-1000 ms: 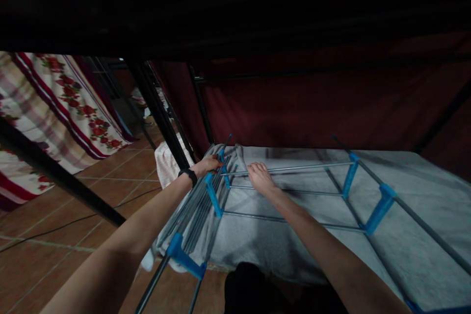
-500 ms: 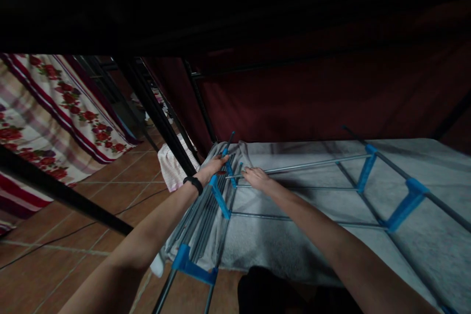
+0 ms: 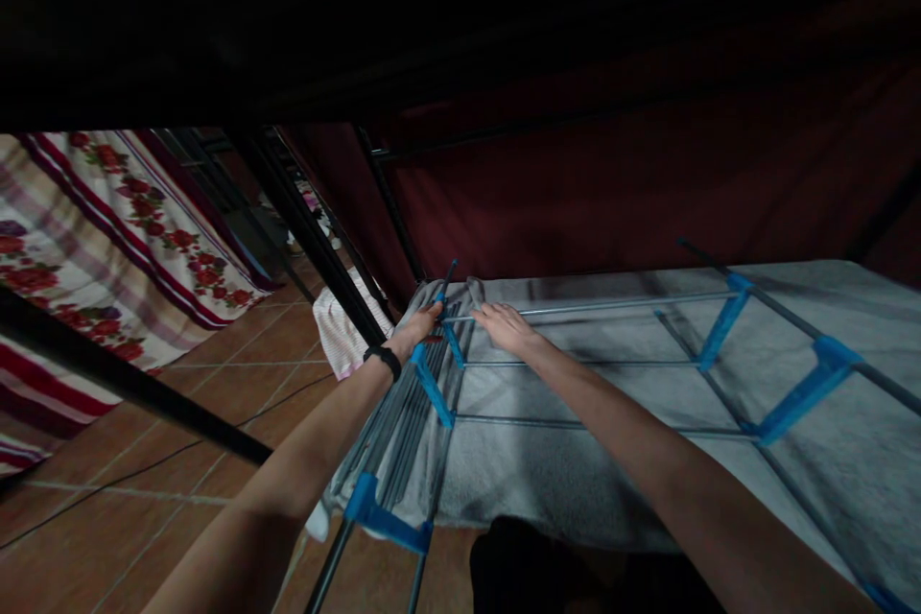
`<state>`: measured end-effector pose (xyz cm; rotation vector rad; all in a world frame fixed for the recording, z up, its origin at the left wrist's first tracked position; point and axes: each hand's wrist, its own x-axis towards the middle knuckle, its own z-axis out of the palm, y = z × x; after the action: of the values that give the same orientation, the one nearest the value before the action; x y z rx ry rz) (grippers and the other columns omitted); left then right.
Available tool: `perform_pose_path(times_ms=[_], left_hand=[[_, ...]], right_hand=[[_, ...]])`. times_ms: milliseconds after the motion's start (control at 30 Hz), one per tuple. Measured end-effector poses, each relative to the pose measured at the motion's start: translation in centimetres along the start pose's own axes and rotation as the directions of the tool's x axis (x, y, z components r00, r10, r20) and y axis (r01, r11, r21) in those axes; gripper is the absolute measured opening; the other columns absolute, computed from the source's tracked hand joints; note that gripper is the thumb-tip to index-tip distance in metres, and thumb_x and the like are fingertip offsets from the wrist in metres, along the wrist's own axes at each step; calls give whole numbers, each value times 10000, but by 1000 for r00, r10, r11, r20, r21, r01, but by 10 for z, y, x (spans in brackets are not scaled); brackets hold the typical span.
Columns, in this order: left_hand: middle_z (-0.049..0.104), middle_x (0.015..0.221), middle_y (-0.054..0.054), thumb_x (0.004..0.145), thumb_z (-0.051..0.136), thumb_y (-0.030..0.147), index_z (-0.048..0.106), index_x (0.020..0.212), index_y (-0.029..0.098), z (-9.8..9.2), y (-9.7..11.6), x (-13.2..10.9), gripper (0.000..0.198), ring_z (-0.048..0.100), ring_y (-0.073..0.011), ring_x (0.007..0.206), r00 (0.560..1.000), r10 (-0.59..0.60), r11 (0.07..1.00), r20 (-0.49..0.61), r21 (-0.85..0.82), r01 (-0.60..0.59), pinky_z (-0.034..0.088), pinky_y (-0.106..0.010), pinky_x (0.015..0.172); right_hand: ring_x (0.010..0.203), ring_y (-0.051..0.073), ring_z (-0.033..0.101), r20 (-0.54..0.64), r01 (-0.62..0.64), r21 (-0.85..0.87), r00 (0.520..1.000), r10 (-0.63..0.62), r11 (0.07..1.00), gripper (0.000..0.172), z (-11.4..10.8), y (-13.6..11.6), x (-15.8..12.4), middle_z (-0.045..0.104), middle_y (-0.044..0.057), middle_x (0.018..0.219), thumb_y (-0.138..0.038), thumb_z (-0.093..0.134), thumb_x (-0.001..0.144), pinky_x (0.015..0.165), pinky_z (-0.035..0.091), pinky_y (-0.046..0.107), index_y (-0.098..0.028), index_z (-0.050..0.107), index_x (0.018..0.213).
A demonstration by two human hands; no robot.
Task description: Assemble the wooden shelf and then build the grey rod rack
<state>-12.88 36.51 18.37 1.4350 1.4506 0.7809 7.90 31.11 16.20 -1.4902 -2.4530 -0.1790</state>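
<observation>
A frame of grey metal tubes joined by blue plastic connectors lies across the bed. My left hand, with a black band at its wrist, is closed around the far left blue connector. My right hand has its fingers closed over a thin metal tube. This tube's left end meets the connector beside my left fingers; whether it sits inside the hole I cannot tell. Its right end is at another blue connector. Two more cross tubes run lower between the sides. A blue connector is near the bed's front edge.
Several loose metal tubes lie at the left end of the grey blanket. Black bed posts stand left, and a dark bunk hangs overhead. A dark red curtain backs the bed. A cable crosses the tiled floor.
My right hand has raised the tube's left end up to the connector at my left hand. The frame's right side has shifted slightly right and tilted up. My left hand stays at the connector.
</observation>
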Motion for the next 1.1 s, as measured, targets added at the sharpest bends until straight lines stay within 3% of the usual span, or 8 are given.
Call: perform_pose_path(times_ms=[200, 333, 633, 900, 1100], left_hand=[[549, 1311, -151, 895, 487, 522, 539, 1247, 181, 1, 0, -1, 493, 604, -247, 1070, 1000, 13, 997, 26, -79, -11, 593, -335, 704], [595, 1226, -145, 865, 525, 571, 570, 1207, 181, 0, 0, -3, 521, 618, -227, 1020, 1000, 20, 998, 5, -66, -19, 591, -333, 720], [579, 1253, -154, 891, 501, 528, 533, 1271, 186, 2, -2, 2, 512, 613, -234, 1052, 1000, 14, 998, 2, -68, -14, 592, -299, 691], [628, 1160, -133, 873, 527, 557, 577, 1214, 192, 4, 1, 0, 502, 648, -201, 941, 999, -22, 997, -29, -77, 19, 592, -303, 699], [614, 1202, -131, 902, 527, 477, 572, 1212, 182, 4, 1, -1, 430, 645, -184, 933, 1000, -14, 990, -13, -139, 12, 587, -284, 687]], right_hand=[[1106, 213, 546, -10, -20, 23, 1000, 20, 1000, 554, -6, 3, 0, 590, 109, 1222, -64, 305, 925, 947, 389, 357, -279, 432, 1420], [1104, 230, 539, -25, -34, 11, 999, 34, 999, 561, -6, 6, 2, 585, 119, 1211, -62, 290, 928, 946, 389, 371, -268, 420, 1434], [1093, 231, 531, -36, -45, 4, 998, 45, 999, 548, -4, 10, 6, 575, 123, 1211, -66, 295, 936, 945, 378, 373, -250, 419, 1437], [1082, 229, 535, -32, -53, 10, 998, 53, 999, 554, -7, 9, 5, 583, 116, 1205, -66, 298, 930, 942, 380, 374, -252, 423, 1436], [1086, 228, 530, -27, -67, 38, 997, 68, 997, 542, -6, 10, 4, 585, 113, 1189, -81, 312, 938, 949, 368, 377, -262, 424, 1437]])
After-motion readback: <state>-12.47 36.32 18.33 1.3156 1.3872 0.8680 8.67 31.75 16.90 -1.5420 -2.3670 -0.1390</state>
